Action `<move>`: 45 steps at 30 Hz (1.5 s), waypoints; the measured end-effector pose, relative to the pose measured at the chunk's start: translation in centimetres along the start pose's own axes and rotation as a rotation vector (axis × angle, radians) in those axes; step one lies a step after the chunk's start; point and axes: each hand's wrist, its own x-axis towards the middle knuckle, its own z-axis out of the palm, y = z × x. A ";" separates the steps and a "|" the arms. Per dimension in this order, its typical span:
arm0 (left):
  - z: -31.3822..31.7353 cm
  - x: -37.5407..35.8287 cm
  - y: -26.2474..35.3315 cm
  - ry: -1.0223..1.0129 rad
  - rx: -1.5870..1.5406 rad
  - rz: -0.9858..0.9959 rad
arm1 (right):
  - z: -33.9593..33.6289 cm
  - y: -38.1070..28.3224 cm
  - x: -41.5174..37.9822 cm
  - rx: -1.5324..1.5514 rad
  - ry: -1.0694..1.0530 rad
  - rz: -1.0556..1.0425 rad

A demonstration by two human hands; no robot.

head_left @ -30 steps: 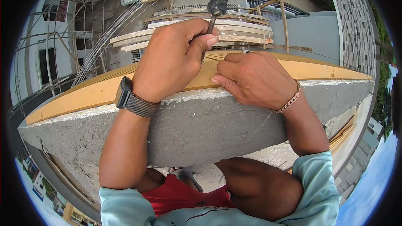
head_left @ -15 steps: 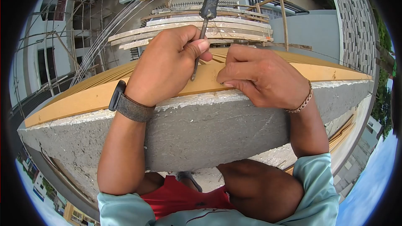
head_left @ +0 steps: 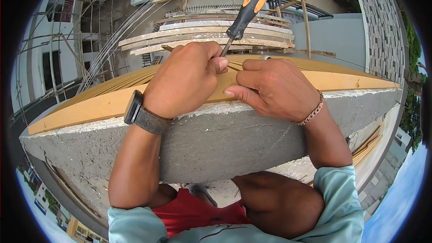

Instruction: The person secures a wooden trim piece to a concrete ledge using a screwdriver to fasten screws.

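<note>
My left hand [head_left: 186, 78] is closed around the metal shaft of a screwdriver [head_left: 244, 17]. Its black and orange handle points up and away to the right, and its tip is hidden behind the hand. My right hand [head_left: 276, 85] is beside it, fingers curled and thumb against the face of a yellow-brown board [head_left: 90, 111]. Whatever its fingers hold is hidden. A small silvery ring-like thing [head_left: 265, 57] shows at its far side. The board lies along a rough grey concrete ledge [head_left: 234, 141].
Ribbed yellow-brown slats [head_left: 121, 78] extend beyond the board. Past a drop below are stacked timber planks [head_left: 216, 31], bamboo scaffolding [head_left: 81, 27] at left and a tiled wall [head_left: 380, 22] at right. My bent legs [head_left: 283, 207] are close behind the ledge.
The screwdriver has tilted to the right, with its handle lower in view. My left hand has shifted slightly right. My right hand has turned and its thumb has moved left along the board.
</note>
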 end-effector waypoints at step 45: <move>0.8 -0.7 1.1 0.014 -0.394 0.312 | -5.0 -0.4 4.0 0.637 0.862 -0.437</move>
